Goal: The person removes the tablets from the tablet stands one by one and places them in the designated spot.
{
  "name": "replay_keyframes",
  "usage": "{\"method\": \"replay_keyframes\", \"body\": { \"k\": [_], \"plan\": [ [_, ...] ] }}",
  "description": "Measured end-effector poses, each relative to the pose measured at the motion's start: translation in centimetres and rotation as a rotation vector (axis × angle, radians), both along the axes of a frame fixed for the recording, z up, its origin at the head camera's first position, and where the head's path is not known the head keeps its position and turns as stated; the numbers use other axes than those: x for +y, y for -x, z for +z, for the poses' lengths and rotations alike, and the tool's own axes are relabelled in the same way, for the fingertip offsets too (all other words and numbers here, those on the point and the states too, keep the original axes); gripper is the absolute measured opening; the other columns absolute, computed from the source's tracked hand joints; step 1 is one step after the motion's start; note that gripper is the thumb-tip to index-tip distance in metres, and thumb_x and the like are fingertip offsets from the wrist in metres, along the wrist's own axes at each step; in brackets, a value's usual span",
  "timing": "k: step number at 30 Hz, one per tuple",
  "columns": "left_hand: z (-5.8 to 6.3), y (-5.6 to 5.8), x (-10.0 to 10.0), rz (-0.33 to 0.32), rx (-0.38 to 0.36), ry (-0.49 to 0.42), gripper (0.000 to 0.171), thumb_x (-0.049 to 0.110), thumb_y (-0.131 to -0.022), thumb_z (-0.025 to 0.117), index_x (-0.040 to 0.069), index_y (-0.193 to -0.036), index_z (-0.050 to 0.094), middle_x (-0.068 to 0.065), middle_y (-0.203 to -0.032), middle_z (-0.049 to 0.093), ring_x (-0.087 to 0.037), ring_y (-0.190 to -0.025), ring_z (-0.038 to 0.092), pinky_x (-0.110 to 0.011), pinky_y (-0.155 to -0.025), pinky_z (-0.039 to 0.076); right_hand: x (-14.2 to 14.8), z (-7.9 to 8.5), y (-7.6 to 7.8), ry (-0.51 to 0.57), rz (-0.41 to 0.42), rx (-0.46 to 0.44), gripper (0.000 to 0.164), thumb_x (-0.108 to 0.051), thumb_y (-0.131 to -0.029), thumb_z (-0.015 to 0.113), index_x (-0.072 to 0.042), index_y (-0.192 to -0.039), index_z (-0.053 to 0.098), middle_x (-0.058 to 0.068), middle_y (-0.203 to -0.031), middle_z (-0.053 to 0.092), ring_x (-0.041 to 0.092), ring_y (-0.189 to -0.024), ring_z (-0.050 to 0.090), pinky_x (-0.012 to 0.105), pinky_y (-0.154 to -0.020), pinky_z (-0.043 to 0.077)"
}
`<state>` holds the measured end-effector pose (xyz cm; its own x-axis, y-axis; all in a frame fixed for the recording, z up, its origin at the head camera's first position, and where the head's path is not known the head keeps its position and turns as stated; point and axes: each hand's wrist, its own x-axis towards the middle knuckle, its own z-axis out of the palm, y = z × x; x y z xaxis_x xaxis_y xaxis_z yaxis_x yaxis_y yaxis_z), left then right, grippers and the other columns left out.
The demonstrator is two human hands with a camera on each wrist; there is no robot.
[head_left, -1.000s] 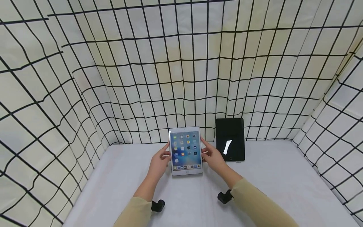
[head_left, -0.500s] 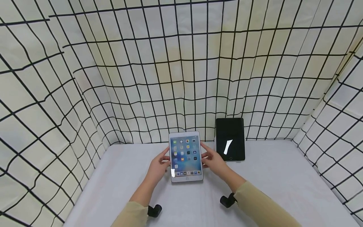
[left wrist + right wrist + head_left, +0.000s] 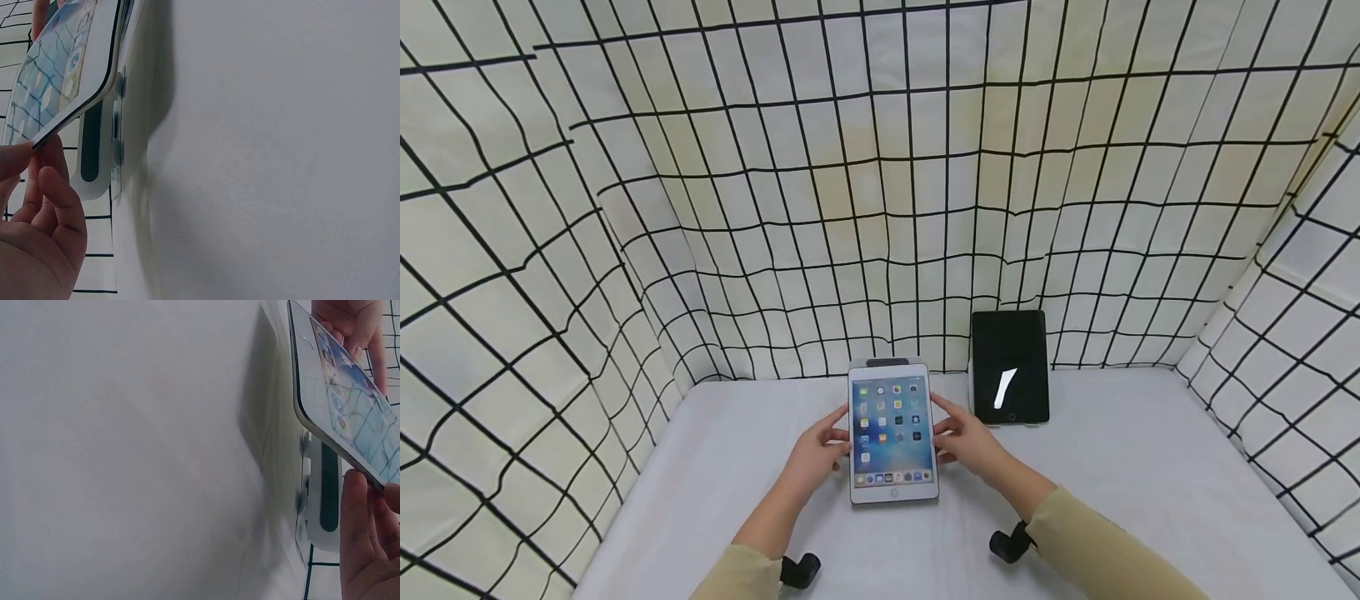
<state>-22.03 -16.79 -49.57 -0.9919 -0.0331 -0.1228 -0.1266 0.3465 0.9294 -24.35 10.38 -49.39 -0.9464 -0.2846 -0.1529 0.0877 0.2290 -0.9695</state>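
Note:
A white-framed tablet (image 3: 893, 433), its screen lit with app icons, is held by both hands in front of a light stand with a dark pad (image 3: 887, 362). My left hand (image 3: 812, 454) pinches the tablet's left edge, thumb in front and fingers behind. On the opposite edge, my right hand (image 3: 973, 446) grips it the same way. Both wrist views show the tablet raised off the white tabletop. Behind it, the stand (image 3: 94, 147) appears with its dark strip. The tablet hides most of the stand in the head view.
A second tablet (image 3: 1010, 358), black with a dark screen, stands propped up to the right of the right hand. Behind the white table (image 3: 1120, 475) hangs a white cloth with a black grid (image 3: 820, 183), which also runs along both sides.
Both hands have drawn the white tablet toward the body, lower in the head view. The top of the stand now shows behind it. The black tablet stays in place.

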Motion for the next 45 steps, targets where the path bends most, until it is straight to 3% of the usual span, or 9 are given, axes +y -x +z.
{"method": "replay_keyframes", "body": {
  "k": [9,23,38,45],
  "plan": [
    [0.0,-1.3,-0.3,-0.011,-0.065,0.023,0.064,0.003,-0.092,0.065,0.022,-0.150,0.045,-0.010,-0.106,0.063,-0.019,-0.082,0.062,-0.029,-0.064,0.051,0.0,-0.2,-1.2,0.027,0.028,-0.057,0.075,0.001,-0.093,0.064,-0.023,-0.156,0.033,0.012,-0.101,0.064,0.023,-0.085,0.067,0.036,-0.074,0.059],
    [-0.5,-3.5,-0.5,-0.029,-0.077,0.009,0.065,-0.002,-0.088,0.066,0.011,-0.149,0.045,-0.008,-0.095,0.062,-0.019,-0.076,0.059,-0.031,-0.061,0.050,-0.3,-1.2,-2.9,0.005,0.046,-0.108,0.075,0.002,-0.090,0.066,-0.016,-0.155,0.033,0.009,-0.096,0.065,0.021,-0.080,0.065,0.034,-0.069,0.059],
    [-0.4,-4.6,-1.6,-0.079,-0.168,0.097,0.064,-0.003,-0.086,0.067,0.004,-0.146,0.047,-0.006,-0.088,0.062,-0.018,-0.065,0.057,-0.031,-0.057,0.049,-1.1,-1.9,-4.9,0.069,0.110,-0.161,0.074,0.007,-0.089,0.062,-0.003,-0.154,0.028,0.011,-0.090,0.064,0.019,-0.068,0.065,0.035,-0.061,0.059],
    [-0.5,-4.8,-1.9,-0.115,-0.209,0.130,0.062,-0.001,-0.086,0.068,0.002,-0.145,0.048,-0.005,-0.086,0.065,-0.017,-0.066,0.060,-0.030,-0.058,0.050,-1.3,-2.1,-5.3,0.059,0.116,-0.220,0.075,0.007,-0.089,0.062,-0.001,-0.154,0.027,0.010,-0.090,0.064,0.020,-0.070,0.067,0.035,-0.060,0.059]
  ]
}}
